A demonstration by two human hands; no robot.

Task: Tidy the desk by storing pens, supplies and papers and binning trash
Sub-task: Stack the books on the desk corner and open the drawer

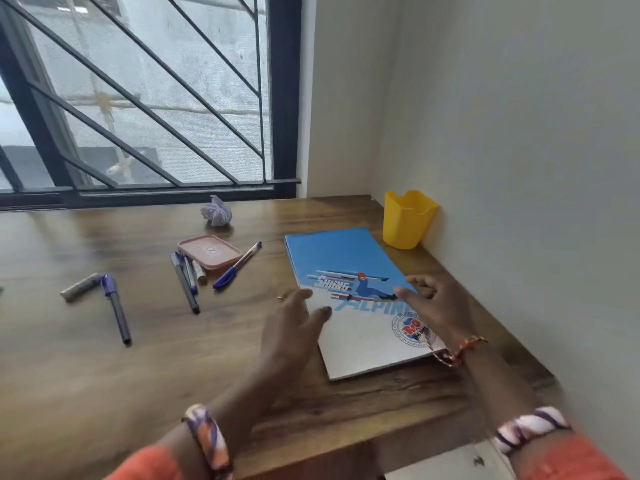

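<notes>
Notebook (349, 289), thin and flat with a glossy blue-and-white skiing cover, lies on the wooden desk (104, 368) directly beneath both hands. The left hand (294, 323) hovers with fingers loosely spread over its near-left edge; the right hand (440, 306) rests relaxed over its right edge, gripping nothing. It looks light, bendy and slick, best lifted by an edge. Left of the hands lie scattered pens (185, 282), a pink lidded box (209, 252) and crumpled paper (217, 211). Beyond the right hand stands a rigid yellow plastic cup (407, 220).

notebook (349, 271) blue-white, skier print | cup (407, 220) yellow | box lid (209, 251) pink | desk (104, 375) brown woodgrain
</notes>
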